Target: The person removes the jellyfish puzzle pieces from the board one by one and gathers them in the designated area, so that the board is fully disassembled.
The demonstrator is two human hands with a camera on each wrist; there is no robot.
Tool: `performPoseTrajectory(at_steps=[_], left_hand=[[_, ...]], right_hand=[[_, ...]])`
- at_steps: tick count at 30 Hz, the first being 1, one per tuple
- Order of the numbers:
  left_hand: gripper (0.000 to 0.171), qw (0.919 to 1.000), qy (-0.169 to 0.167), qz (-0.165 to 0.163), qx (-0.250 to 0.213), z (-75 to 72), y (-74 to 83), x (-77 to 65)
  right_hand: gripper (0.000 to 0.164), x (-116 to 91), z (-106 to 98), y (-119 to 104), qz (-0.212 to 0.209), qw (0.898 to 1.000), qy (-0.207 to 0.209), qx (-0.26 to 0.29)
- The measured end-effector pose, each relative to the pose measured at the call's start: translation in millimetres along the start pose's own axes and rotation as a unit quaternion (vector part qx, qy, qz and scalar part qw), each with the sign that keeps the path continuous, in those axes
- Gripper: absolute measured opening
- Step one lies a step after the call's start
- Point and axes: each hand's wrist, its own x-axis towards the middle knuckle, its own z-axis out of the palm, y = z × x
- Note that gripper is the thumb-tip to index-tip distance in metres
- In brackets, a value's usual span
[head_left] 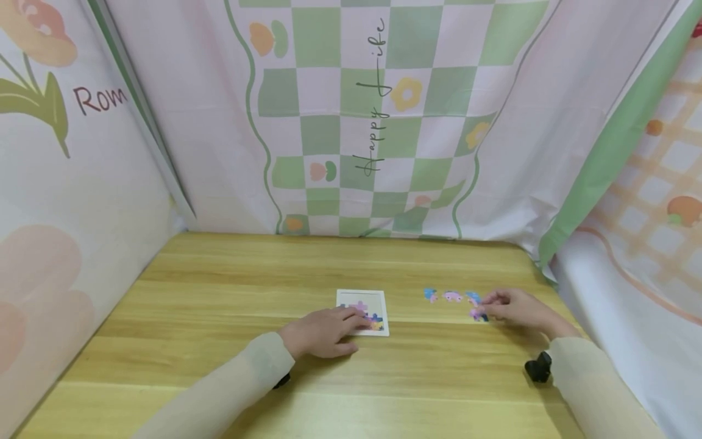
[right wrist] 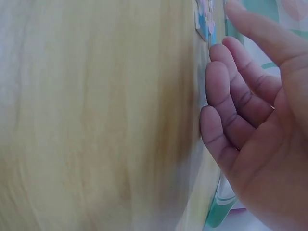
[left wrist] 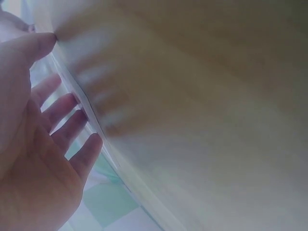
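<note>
My left hand [head_left: 325, 332] rests palm down with its fingers spread over a small white-framed jigsaw puzzle board [head_left: 386, 314]. Several coloured pieces lie in that frame, and the fingers cover part of them. In the left wrist view the fingers [left wrist: 86, 151] stretch out with their tips at the surface. On the right, my right hand [head_left: 518, 310] is low beside a pink and dark blue puzzle piece [head_left: 476, 314], thumb and fingertips right at it. The right wrist view shows loosely bent fingers [right wrist: 217, 82] with a gap to the thumb; loose pieces [right wrist: 204, 21] lie past them.
More loose puzzle pieces lie in a row on the wooden table [head_left: 219, 286]: a blue and pink one [head_left: 430, 294], a pink one [head_left: 453, 296] and another blue one [head_left: 473, 297]. A checked curtain [head_left: 362, 122] hangs along the table's back edge, with printed cloth on both sides.
</note>
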Motion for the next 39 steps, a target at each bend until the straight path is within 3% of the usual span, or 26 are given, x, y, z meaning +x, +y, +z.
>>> performPoseTrajectory(at_steps=[7, 15, 24, 28, 33, 39], left_hand=[[0.045, 0.9999, 0.008, 0.008, -0.002, 1.6, -2.4, -0.7], [0.049, 0.9999, 0.002, 0.011, 0.013, -0.7, -1.4, -2.3], [0.051, 0.9989, -0.002, -0.023, 0.040, 1.4, 0.4, -6.6], [0.051, 0.9986, -0.003, -0.035, 0.040, 2.5, 0.6, -7.7], [0.051, 0.9987, -0.002, -0.036, 0.037, 1.7, 0.8, -8.7], [0.050, 0.9990, 0.003, -0.030, 0.032, -0.7, 0.0, -9.3]], right_hand=[[0.039, 1.9, -2.4, -9.7, -0.042, 0.999, 0.014, -0.003], [0.034, 12.4, 4.3, -38.9, -0.068, 0.998, 0.007, -0.010], [0.031, 31.2, 22.1, -65.7, -0.061, 0.998, -0.027, -0.007], [0.026, 41.1, 31.2, -72.7, -0.077, 0.996, -0.037, -0.010], [0.022, 51.7, 44.2, -85.5, -0.126, 0.991, -0.043, -0.006], [0.024, 62.2, 61.3, -106.1, -0.143, 0.988, -0.058, -0.009]])
